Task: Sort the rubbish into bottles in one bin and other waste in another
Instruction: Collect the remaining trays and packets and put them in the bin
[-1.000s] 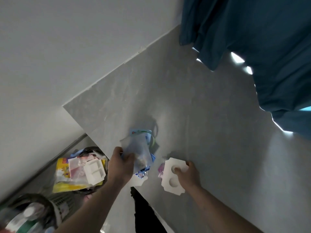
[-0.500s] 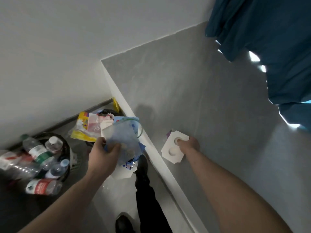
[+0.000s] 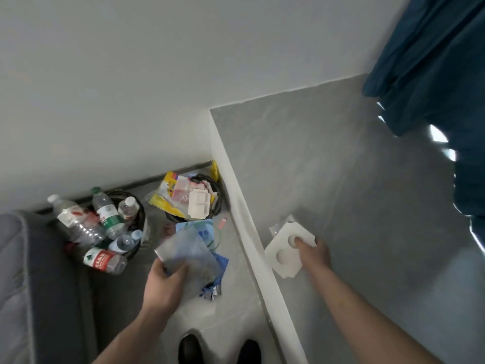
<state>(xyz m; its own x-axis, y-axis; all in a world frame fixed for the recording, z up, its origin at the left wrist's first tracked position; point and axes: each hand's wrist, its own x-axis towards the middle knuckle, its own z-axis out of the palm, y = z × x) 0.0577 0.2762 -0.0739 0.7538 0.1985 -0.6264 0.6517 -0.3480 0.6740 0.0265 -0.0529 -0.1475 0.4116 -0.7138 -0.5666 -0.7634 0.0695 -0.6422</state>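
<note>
Plastic wrappers (left hand) shifted binward

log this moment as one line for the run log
left hand: grips plastic wrappers above floor | right hand: holds white card tray on table | bottle bin: full | waste bin: piled

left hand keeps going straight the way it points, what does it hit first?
Likely the other-waste bin, heaped with wrappers, straight beyond the plastic bags the left hand holds. Depth unclear.
</note>
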